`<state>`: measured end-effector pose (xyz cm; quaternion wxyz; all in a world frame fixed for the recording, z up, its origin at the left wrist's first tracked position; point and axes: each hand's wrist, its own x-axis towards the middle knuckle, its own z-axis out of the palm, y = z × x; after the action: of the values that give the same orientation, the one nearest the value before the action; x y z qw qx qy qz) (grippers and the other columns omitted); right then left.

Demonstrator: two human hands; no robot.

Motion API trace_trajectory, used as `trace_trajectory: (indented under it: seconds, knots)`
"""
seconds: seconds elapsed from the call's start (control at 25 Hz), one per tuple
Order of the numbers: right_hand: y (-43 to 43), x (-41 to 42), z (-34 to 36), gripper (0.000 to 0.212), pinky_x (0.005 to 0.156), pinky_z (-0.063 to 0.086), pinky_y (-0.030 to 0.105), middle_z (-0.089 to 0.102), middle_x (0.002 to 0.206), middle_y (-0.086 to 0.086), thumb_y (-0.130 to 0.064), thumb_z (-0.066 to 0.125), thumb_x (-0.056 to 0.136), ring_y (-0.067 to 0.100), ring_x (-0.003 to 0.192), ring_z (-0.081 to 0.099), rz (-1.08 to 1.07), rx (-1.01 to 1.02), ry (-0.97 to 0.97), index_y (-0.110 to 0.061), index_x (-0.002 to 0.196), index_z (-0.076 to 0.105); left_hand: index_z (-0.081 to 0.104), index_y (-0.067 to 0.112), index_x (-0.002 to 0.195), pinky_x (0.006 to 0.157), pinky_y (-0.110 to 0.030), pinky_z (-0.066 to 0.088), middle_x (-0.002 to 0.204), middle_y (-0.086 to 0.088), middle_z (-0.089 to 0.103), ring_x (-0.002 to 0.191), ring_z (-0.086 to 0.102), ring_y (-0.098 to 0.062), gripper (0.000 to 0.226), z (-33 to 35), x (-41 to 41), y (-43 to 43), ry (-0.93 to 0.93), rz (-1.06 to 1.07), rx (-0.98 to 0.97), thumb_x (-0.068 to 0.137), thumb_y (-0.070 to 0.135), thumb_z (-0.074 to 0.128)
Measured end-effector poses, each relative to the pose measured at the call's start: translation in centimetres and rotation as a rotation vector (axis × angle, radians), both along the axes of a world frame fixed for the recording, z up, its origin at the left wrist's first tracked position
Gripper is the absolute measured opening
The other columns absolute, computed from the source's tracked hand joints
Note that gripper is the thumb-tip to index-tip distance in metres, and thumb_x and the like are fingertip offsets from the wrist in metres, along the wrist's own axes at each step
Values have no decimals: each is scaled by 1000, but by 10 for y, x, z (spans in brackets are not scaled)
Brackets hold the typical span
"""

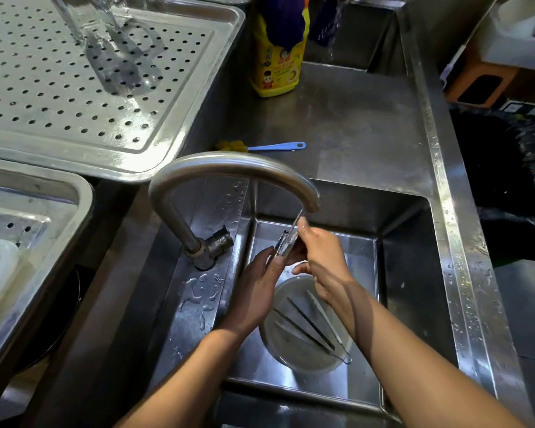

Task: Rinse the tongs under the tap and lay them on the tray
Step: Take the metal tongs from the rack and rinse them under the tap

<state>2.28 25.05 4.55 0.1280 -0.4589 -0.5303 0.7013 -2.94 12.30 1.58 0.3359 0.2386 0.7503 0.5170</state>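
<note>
Stainless-steel sink (pixel 408 273), wet rim, curved tap (pixel 229 168) running. Tongs (pixel 286 244): held upright under the stream, just below the spout, over the basin. Left hand (pixel 258 288): closed around lower part of tongs. Right hand (pixel 322 251): fingers pressed on upper part of tongs. Round container (pixel 303 332) on sink floor beneath hands, holding further utensils. Perforated tray (pixel 179 125): upper left, apart from sink. Yellow bottle (pixel 275 72) and blue-handled brush (pixel 260 146) on counter behind.

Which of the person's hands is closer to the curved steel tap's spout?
The right hand: its fingertips reach up just beneath the curved steel tap's spout. The left hand sits lower, left of the stream.
</note>
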Motion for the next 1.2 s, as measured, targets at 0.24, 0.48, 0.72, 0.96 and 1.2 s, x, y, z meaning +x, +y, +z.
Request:
trace_trajectory:
  seconds: [0.24, 0.48, 0.72, 0.96, 1.2]
  knots:
    - [-6, 9, -3, 3, 56, 55, 25, 67, 79, 12, -7, 71, 89, 20, 69, 64, 125, -113, 157, -7, 88, 68, 66, 51, 106, 61, -11, 44, 88, 28, 71, 72, 60, 12, 28, -6, 1, -4, -142, 37, 96, 92, 59, 43]
    - [-8, 6, 1, 4, 51, 53, 22, 67, 75, 12, -4, 73, 86, 17, 64, 65, 51, 31, 119, -5, 86, 69, 65, 37, 121, 96, -35, 51, 118, 11, 72, 114, 65, -6, 33, -8, 2, 1, -136, 30, 140, 96, 52, 52]
    - [-6, 2, -1, 16, 56, 60, 27, 74, 89, 21, 3, 55, 95, 27, 74, 75, -90, 75, 76, -7, 95, 68, 65, 33, 93, 75, -40, 49, 75, 9, 64, 73, 59, -13, 21, 2, -4, -6, -90, 155, -24, 73, 34, 67]
    - [-21, -4, -9, 21, 69, 63, 43, 76, 94, 19, -12, 50, 103, 34, 86, 75, -70, -21, 146, -10, 91, 68, 64, 23, 120, 92, -34, 44, 100, -2, 54, 101, 55, -23, 30, -1, -7, -26, 311, -29, -265, 90, 26, 65]
    - [-17, -3, -11, 15, 51, 57, 27, 74, 91, 26, 1, 53, 96, 28, 71, 75, 69, 25, 39, -1, 100, 67, 63, 21, 112, 78, -39, 49, 95, -3, 55, 92, 62, -29, 19, 6, -9, -28, 412, -69, -246, 96, 20, 53]
